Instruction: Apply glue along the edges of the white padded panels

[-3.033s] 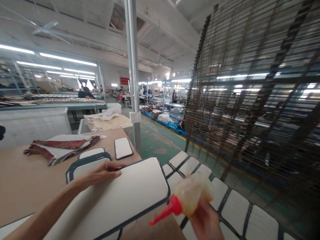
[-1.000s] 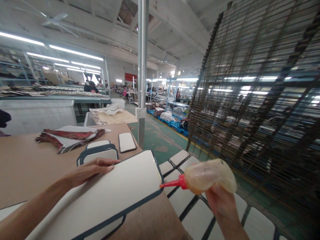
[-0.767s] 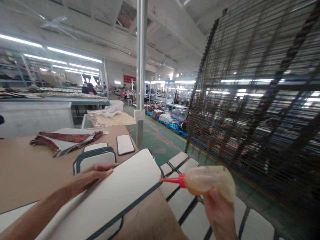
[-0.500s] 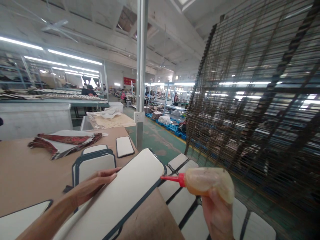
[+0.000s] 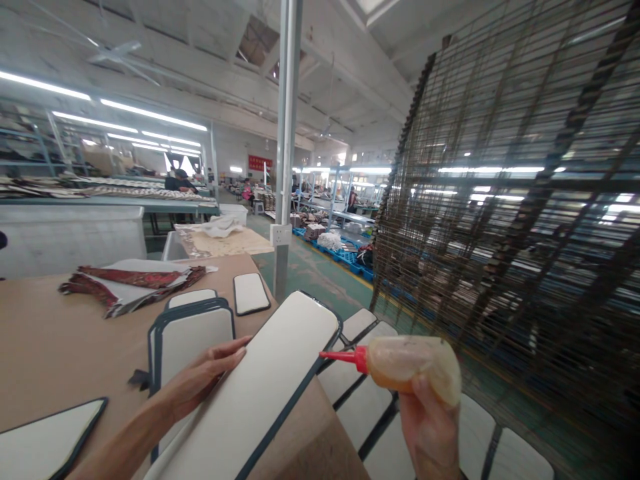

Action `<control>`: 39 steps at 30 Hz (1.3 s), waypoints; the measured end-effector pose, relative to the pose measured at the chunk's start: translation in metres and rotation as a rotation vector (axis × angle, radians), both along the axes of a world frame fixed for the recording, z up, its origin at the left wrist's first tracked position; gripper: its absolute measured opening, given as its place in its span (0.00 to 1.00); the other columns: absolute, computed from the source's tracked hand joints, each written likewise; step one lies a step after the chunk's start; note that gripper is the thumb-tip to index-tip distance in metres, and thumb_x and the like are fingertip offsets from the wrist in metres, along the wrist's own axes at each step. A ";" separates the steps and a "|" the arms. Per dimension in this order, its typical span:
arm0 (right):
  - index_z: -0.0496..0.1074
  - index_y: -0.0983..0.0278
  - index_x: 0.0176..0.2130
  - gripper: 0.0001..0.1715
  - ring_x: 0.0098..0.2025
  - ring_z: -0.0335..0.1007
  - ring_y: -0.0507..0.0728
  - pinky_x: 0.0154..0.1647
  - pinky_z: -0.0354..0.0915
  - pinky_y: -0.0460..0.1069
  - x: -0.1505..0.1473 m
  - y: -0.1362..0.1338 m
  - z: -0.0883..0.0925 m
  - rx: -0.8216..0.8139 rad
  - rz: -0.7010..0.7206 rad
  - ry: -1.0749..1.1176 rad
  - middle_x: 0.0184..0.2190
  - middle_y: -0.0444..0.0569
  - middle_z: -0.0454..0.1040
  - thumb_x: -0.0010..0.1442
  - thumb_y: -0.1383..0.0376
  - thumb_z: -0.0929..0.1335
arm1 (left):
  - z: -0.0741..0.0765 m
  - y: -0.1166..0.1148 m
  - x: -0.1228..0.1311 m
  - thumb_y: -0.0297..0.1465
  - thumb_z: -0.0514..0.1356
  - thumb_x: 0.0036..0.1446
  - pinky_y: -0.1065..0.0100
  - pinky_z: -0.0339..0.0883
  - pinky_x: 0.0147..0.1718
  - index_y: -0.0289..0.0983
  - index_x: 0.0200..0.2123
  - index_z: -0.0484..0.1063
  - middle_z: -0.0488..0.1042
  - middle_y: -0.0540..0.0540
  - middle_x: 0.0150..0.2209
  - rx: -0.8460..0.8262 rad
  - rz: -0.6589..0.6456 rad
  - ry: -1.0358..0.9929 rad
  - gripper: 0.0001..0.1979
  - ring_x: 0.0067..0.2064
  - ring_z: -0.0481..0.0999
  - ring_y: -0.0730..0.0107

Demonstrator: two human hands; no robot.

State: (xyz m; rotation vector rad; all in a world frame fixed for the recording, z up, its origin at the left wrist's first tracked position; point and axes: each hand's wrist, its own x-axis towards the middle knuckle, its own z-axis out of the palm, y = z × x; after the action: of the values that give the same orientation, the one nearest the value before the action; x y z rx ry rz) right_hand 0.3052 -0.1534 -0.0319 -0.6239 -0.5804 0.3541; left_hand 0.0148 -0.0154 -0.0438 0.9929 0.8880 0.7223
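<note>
My left hand [image 5: 213, 367] grips the left edge of a long cream panel [image 5: 280, 373] with rounded corners and a dark border, which is tilted up over the table. My right hand [image 5: 427, 420] is wrapped round a squeeze bottle [image 5: 410, 363] of amber liquid, held on its side. Its red nozzle [image 5: 343, 357] points left, and the tip is at the panel's dark right edge, near the upper corner. I cannot tell whether liquid is coming out. Behind my left hand lies a stack of similar dark-edged panels [image 5: 197, 333].
A smaller panel [image 5: 251, 294] and folded red-patterned fabric [image 5: 140, 283] lie on the brown table [image 5: 30, 333]. More panels [image 5: 383, 407] are laid out to the right, below a tall wire rack [image 5: 500, 200]. A grey post [image 5: 287, 133] stands ahead. People work far off.
The panel and my left hand have shifted slightly to the right. The nozzle tip now sits a little farther down the panel's right edge from the corner.
</note>
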 end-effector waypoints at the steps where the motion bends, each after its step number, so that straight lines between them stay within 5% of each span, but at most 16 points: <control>1: 0.76 0.60 0.42 0.21 0.38 0.76 0.56 0.42 0.72 0.48 -0.001 0.000 -0.001 0.000 0.003 0.005 0.36 0.44 0.79 0.45 0.64 0.77 | -0.001 0.000 0.001 0.38 0.71 0.43 0.71 0.73 0.31 0.37 0.56 0.69 0.82 0.42 0.40 0.002 0.002 0.002 0.35 0.35 0.81 0.63; 17: 0.74 0.59 0.44 0.24 0.41 0.75 0.61 0.49 0.67 0.56 0.002 0.004 0.005 -0.039 -0.043 -0.047 0.34 0.45 0.79 0.46 0.62 0.76 | 0.001 0.001 0.007 0.34 0.69 0.49 0.73 0.73 0.31 0.33 0.59 0.63 0.82 0.42 0.38 0.011 0.040 -0.021 0.35 0.33 0.81 0.67; 32: 0.76 0.59 0.43 0.23 0.39 0.76 0.56 0.42 0.71 0.46 -0.008 -0.002 -0.006 -0.040 0.108 -0.034 0.34 0.46 0.80 0.45 0.64 0.78 | 0.009 0.000 0.014 0.33 0.71 0.43 0.73 0.72 0.26 0.33 0.58 0.66 0.83 0.42 0.34 -0.017 0.106 -0.004 0.37 0.29 0.80 0.66; 39: 0.74 0.61 0.45 0.25 0.39 0.76 0.59 0.41 0.73 0.51 -0.011 -0.002 -0.008 -0.090 0.105 -0.084 0.36 0.49 0.79 0.46 0.62 0.77 | 0.017 0.000 0.018 0.31 0.69 0.46 0.72 0.72 0.25 0.33 0.57 0.67 0.83 0.43 0.32 -0.031 0.134 0.019 0.34 0.28 0.80 0.65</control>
State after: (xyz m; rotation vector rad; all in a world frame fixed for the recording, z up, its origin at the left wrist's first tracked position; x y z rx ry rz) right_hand 0.2942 -0.1557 -0.0395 -0.6982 -0.6818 0.4564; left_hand 0.0332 -0.0152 -0.0268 0.9207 0.9868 0.8111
